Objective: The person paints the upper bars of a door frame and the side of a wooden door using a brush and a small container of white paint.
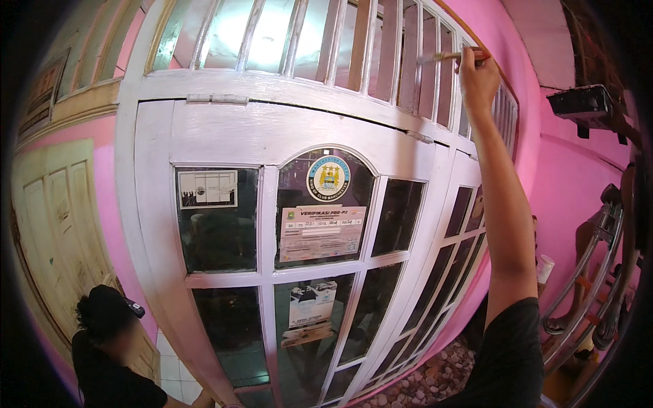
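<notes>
My right arm, in a black sleeve, reaches up along the right of the head view. My right hand (478,78) is closed around a paintbrush (449,56), high up beside the slats. The brush lies nearly level, its bristle end pointing left at the upright slats (371,47) over the door. Whether the bristles touch a slat, I cannot tell. Below stands a white-painted door (286,126) with dark glass panes and stickers on the glass. My left hand does not show.
At lower left is another person (112,347) in a black top and cap. A black tray-like container (579,102) is raised at upper right. Below it, a metal ladder (578,272) carries someone's foot. Pebbles (442,370) cover the ground by the door; the wall (564,177) is pink.
</notes>
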The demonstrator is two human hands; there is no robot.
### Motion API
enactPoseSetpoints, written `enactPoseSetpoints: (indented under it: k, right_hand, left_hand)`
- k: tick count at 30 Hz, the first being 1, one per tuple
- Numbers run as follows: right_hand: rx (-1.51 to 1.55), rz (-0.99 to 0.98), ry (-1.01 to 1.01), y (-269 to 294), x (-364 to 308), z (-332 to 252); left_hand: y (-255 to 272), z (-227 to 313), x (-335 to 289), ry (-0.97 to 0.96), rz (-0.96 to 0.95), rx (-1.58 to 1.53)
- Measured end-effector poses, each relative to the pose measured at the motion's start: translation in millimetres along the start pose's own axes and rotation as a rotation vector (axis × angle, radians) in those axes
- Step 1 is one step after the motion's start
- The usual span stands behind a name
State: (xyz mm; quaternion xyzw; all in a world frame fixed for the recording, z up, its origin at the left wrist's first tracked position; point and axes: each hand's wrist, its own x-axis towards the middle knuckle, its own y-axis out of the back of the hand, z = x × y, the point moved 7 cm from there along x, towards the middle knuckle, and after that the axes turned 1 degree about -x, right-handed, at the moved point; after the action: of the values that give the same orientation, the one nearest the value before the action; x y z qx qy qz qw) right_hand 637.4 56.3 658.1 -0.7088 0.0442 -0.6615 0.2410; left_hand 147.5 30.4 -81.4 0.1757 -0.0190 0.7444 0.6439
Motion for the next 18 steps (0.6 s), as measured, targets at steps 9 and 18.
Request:
enactPoseSetpoints:
  k: [9,18]
  right_hand:
    - [0.301,-0.078,0.078,-39,4,-34]
    - [0.227,-0.229,0.086,-17,-36,-51]
  left_hand:
    - [2,6,-1,-0.043,0.037,0.069]
    - [3,-3,-3,-0.049,0.023,0.021]
